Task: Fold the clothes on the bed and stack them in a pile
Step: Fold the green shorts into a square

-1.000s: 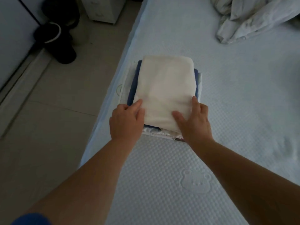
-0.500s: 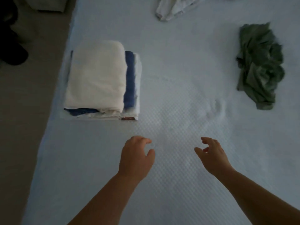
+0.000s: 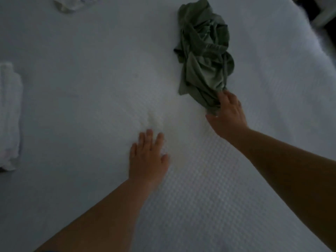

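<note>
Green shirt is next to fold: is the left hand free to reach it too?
Probably yes. The left hand lies flat and empty on the bed, nothing between it and the shirt, which the right hand already grips.

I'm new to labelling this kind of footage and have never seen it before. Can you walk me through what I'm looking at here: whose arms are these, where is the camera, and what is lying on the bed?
There is no machine here. A person wears a wide-angle camera on their head, so you look down along their two bare arms. The pale textured surface is the bed. The right hand has reached the crumpled green garment and its fingers close on the near end. The left hand lies open with straight fingers over the bed and holds nothing. At the left edge is the side of a pile of folded clothes. A whitish crumpled garment lies at the top, mostly cut off.
</note>
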